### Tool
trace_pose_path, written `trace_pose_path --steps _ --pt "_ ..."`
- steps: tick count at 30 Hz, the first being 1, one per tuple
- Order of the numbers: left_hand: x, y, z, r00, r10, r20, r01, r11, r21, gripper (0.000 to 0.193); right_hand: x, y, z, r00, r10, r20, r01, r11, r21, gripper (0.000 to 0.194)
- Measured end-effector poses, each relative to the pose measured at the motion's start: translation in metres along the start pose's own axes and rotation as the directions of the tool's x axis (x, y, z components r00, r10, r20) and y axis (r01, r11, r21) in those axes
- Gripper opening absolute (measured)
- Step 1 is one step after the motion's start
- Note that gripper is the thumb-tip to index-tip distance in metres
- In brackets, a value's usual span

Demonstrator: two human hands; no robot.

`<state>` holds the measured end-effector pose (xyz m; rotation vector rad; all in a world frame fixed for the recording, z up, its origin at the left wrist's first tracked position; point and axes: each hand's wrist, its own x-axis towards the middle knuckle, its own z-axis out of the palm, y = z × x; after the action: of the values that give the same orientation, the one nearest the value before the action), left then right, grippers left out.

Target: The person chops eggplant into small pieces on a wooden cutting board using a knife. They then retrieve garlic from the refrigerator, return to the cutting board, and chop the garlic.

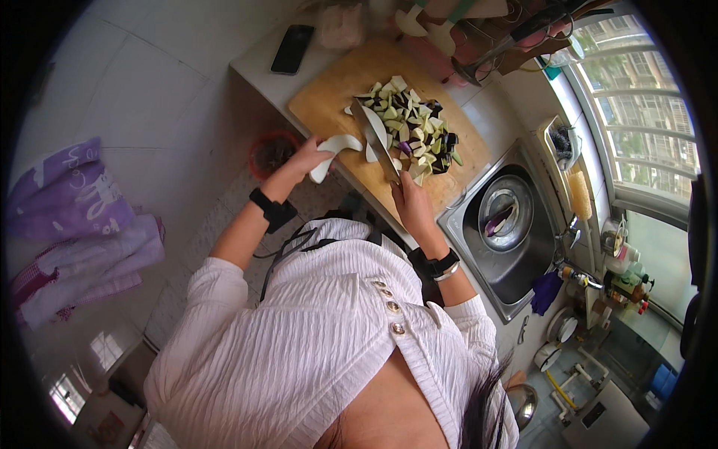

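My left hand (308, 157) grips a long, curved piece of cut eggplant (339, 144), its pale flesh showing, just off the near left edge of the wooden cutting board (336, 90). In my right hand (414, 199) is the handle of a kitchen knife (373, 132). Its blade lies low over the board, pointing away from me, and I cannot tell whether it touches the wood. A heap of chopped eggplant (406, 112), pale with dark purple skin, spreads to the right of the blade. A few pale slices lie close to the blade.
At right, the steel sink (510, 280) holds a metal bowl (488, 193) with a piece of eggplant (501, 221) inside. A phone (293, 49) lies on the counter's left corner. Below the counter edge stands a red bin (255, 157). Utensils (477, 62) hang beyond the board.
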<state>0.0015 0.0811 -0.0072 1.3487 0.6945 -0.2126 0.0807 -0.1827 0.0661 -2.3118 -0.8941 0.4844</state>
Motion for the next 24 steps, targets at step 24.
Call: trace_pose_path --steps 24 --pt "-0.007 -0.029 0.045 0.934 -0.011 -0.357 -0.083 0.966 -0.246 0.040 -0.005 -0.022 0.025 0.995 -0.016 -0.096 0.011 0.999 -0.045 0.017"
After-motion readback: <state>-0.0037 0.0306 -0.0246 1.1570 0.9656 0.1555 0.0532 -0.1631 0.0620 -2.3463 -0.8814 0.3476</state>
